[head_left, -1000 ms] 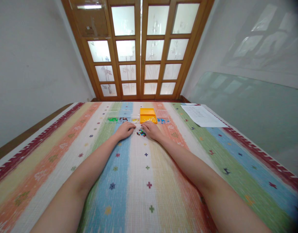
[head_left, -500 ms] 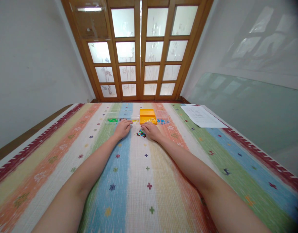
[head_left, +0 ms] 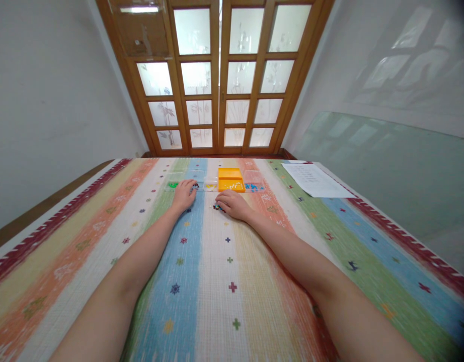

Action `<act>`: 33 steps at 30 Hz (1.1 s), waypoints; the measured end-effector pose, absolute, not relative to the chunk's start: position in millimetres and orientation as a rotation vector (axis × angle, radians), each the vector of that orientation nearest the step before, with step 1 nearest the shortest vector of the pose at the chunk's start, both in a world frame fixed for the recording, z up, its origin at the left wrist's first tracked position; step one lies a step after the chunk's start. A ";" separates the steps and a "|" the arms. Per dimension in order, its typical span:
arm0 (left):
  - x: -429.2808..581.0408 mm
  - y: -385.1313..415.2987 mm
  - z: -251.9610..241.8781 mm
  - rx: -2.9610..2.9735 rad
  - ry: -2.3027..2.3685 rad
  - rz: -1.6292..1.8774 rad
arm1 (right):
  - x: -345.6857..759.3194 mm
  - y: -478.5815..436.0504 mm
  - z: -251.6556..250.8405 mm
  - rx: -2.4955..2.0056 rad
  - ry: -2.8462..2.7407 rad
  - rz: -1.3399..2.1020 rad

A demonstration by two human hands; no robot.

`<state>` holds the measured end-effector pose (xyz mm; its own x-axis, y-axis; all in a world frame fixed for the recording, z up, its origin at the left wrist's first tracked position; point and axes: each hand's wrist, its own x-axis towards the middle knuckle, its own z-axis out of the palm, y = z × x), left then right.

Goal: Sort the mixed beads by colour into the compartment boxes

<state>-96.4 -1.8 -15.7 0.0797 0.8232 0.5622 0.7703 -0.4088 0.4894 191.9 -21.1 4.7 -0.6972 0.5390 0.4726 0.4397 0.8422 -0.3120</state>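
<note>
My left hand [head_left: 184, 194] is over the clear box with dark beads [head_left: 196, 186], its thumb and fingertips apart at the box's near side. Closer to me, my right hand [head_left: 232, 204] bends over a small pile of mixed-colour beads [head_left: 217, 206]. Its fingers are drawn together at the pile and partly cover it; what they pinch, if anything, is too small to make out. Green beads [head_left: 173, 185] lie left of my left hand. Yellow beads [head_left: 210, 186] sit in a clear compartment between the dark beads and an orange box.
The open orange box [head_left: 231, 173] holds white beads [head_left: 234, 186]. To its right are blue beads [head_left: 253, 187] in a clear box. Printed paper sheets [head_left: 313, 180] lie at the far right of the striped tablecloth [head_left: 213, 281]. Glazed wooden doors [head_left: 219, 100] stand beyond the table.
My left hand has moved left, away from the yellow beads to the dark ones. My right hand has shifted slightly left and lower, and it covers more of the mixed pile.
</note>
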 end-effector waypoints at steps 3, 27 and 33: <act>-95.6 -2.2 -16.6 2.278 1.684 1.229 | 186.3 -30.4 12.6 -0.586 -2.540 0.258; -84.4 -8.5 -13.8 2.549 1.643 1.083 | 194.3 -11.5 -2.7 -0.700 -2.406 -0.011; -78.6 -13.8 -10.3 2.626 1.561 1.037 | 207.3 3.6 -6.7 -0.958 -2.138 -0.018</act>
